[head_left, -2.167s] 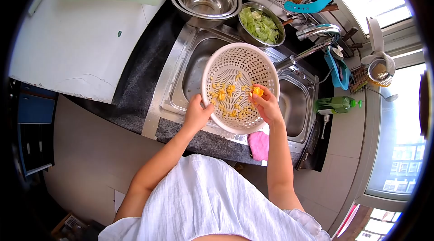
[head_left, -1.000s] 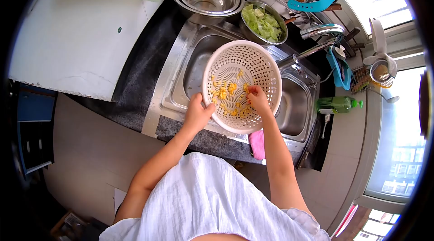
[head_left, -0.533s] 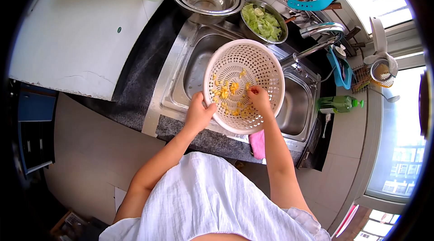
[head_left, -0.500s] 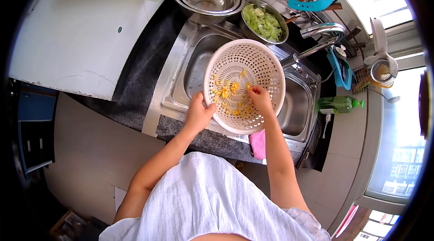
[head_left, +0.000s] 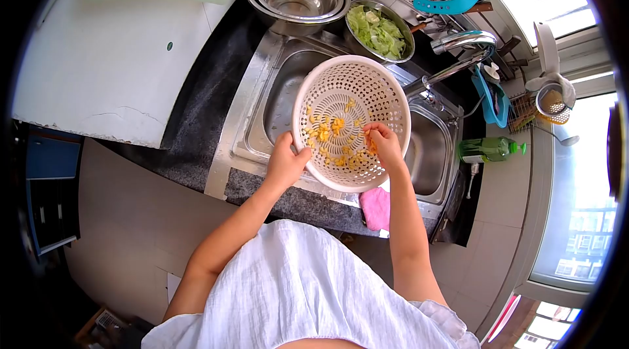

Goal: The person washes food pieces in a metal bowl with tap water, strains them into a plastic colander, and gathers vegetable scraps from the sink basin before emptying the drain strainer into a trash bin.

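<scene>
Left hand: 1, clamped on the lower-left rim of a white plastic colander, thumb over the edge. Right hand: 1, inside the colander, fingertips drawn together on an orange-yellow clump. Pose: 2 forearms reaching forward, left angled inward, right nearly straight; right wrist over the lower-right rim. Colander: tilted toward the wearer, above a 2-basin steel sink, yellow kernel-like pieces scattered across its base. Changed since 0.5 s ago: right hand closer to the colander's right wall, clump now visible, more of the pink cloth exposed.
</scene>
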`<state>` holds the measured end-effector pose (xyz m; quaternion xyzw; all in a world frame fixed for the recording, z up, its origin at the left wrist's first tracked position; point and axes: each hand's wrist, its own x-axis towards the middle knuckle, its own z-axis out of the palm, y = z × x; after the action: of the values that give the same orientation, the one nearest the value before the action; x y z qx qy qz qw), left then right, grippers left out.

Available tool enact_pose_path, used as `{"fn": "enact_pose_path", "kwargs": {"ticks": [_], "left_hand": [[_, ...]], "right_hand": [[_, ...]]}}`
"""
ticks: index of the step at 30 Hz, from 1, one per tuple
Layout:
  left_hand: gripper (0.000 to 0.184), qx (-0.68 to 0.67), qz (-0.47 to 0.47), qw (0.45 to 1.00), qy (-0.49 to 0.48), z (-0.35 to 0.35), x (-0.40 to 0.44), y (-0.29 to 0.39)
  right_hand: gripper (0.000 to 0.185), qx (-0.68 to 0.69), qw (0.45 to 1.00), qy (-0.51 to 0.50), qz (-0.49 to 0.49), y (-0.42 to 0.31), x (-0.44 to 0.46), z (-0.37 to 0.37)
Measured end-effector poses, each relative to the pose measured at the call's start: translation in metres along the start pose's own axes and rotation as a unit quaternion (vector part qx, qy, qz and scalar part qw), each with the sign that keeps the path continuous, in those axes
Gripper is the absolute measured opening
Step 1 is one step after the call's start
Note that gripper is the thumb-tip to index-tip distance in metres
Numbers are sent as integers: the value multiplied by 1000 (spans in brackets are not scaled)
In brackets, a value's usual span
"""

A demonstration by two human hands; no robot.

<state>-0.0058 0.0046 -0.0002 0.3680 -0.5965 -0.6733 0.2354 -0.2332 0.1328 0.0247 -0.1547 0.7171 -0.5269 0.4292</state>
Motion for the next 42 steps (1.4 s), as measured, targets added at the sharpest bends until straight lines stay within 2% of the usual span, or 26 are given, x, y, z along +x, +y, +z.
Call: {"fn": "enact_pose_path", "kwargs": {"ticks": [4, 7, 9, 13, 15, 16, 17, 19, 21, 23, 25, 28, 32, 38, 42], "left_hand": [[24, -16, -16, 1000, -3, 0, -1, 1], [24, -1, 5, 1000, 1, -1, -1, 1], [24, -24, -27, 999, -2, -2, -3, 7], [24, -16, -10, 1000, 1, -2, 0, -2], [24, 0, 1, 1000, 1, -2, 0, -9], [24, 1, 2, 1000, -1, -1, -1, -3], [24, -19, -17, 1000, -3, -1, -2, 4], [23, -39, -34, 999, -5, 0, 2, 7], [23, -22, 1, 1000, -8, -2, 0, -1], [23, -30, -13, 999, -6, -1, -1, 1], [23, -40, -29, 999, -6, 0, -4, 8], [23, -54, -35, 998, -8, 1, -4, 9], [23, -28, -2, 1000, -9, 1, -2, 1], [24, -44, -31, 998, -15, 0, -6, 13], [25, -33, -7, 999, -7, 0, -4, 4]], "right_hand": [[12, 24, 1000, -15, -8, -10, -5, 4], [13, 36, 998, -34, -37, -14, -6, 4], [13, 71, 997, -27, -28, -19, -7, 7], [11, 34, 996, -61, -47, -25, -9, 2], [11, 233, 966, -87, -68, -30, -13, 4], [12, -10, 998, -59, -15, -15, -2, 2], [13, -450, 882, -7, -143, 4, 6, 4], [15, -313, 939, 40, -140, 8, 6, 11], [16, -265, 958, 27, -103, -2, -1, 11], [17, -215, 974, 18, -73, -11, -1, 7], [19, -70, 994, -85, 8, -15, -3, 0], [20, -62, 996, -57, 18, -15, -9, 12], [22, -94, 993, -66, 2, -16, -14, 20], [28, -18, 996, -85, -3, -17, -15, 18], [32, -84, 994, -70, -3, -12, -10, 8]]}}
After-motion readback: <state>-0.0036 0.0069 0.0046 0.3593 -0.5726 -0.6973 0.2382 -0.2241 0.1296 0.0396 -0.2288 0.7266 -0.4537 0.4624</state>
